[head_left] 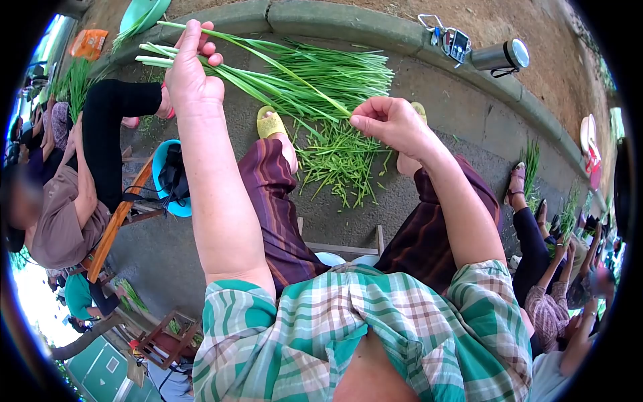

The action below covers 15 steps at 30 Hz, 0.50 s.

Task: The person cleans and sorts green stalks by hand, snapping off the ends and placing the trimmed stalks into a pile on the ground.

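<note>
My left hand is closed around a bunch of garlic chives, their pale stem ends sticking out to the left past my fingers. One long stalk stretches from that hand across to my right hand, whose thumb and forefinger pinch its thin green tip. Beneath them on the pavement lies a heap of long chives, laid roughly side by side. Nearer my feet is a scattered pile of short green pieces, between my yellow slippers.
A stone curb runs along the far side, bearing a metal flask and a bunch of keys. At left stand a blue bucket and a seated person. Other people with green bunches sit at right.
</note>
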Tool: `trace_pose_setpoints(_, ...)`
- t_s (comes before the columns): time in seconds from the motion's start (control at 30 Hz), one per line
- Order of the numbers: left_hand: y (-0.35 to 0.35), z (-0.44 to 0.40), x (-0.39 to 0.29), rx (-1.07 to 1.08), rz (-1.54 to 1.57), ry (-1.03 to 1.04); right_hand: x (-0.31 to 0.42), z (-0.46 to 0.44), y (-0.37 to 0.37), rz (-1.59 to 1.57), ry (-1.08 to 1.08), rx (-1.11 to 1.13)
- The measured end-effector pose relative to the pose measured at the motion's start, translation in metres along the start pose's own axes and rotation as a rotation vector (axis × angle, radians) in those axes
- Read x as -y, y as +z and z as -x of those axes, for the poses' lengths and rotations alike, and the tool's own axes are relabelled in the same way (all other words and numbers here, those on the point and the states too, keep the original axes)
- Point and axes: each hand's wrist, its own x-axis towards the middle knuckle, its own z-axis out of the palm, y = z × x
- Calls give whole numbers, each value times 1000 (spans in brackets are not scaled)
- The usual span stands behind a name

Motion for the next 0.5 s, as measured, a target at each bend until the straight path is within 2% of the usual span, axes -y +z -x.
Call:
trace_pose_setpoints(0.13, -5, -6, 1, -26, 35, -2, -8, -5, 1, -63, 20, 4)
trace_pose_setpoints(0.23, -10, -10, 2, -37, 53, 22, -7, -5, 3, -384, 82, -25)
trace_pose_setpoints(0.27, -12, -11, 3, -39, 50, 33, -6, -5, 5, -378, 89, -43)
trace_pose_setpoints(0.33, -8, -8, 1, -43, 32, 43, -7, -6, 8, -635, 115, -98)
trace_pose_setpoints(0.47, -15, -9, -5, -100, 48, 101, -22, -12, 6, -742, 193, -218)
trace_pose_setpoints(0.5, -15, -8, -5, -98, 38, 113, -25, -13, 7, -679, 166, -255)
